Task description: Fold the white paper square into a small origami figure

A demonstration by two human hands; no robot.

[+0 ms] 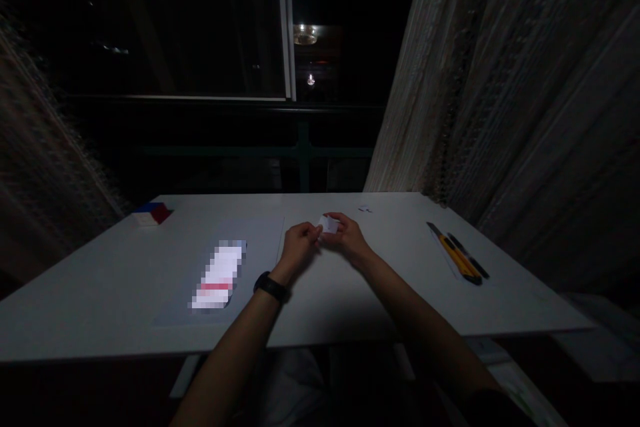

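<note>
Between my two hands, over the middle of the white table (320,320), is a small piece of white paper (329,224), which looks folded. My left hand (300,243) pinches its left side; a dark watch (271,286) circles that wrist. The fingers of my right hand (350,236) curl round the right side of the paper. Dim light hides the exact placing of the fingertips.
A lit phone (219,277) lies on a pale sheet (263,260) at left. A puzzle cube (151,213) sits far left. Small white scraps (365,209) lie toward the back. At right are a yellow utility knife (455,255) and a black pen (469,255). Curtains (500,93) flank the window.
</note>
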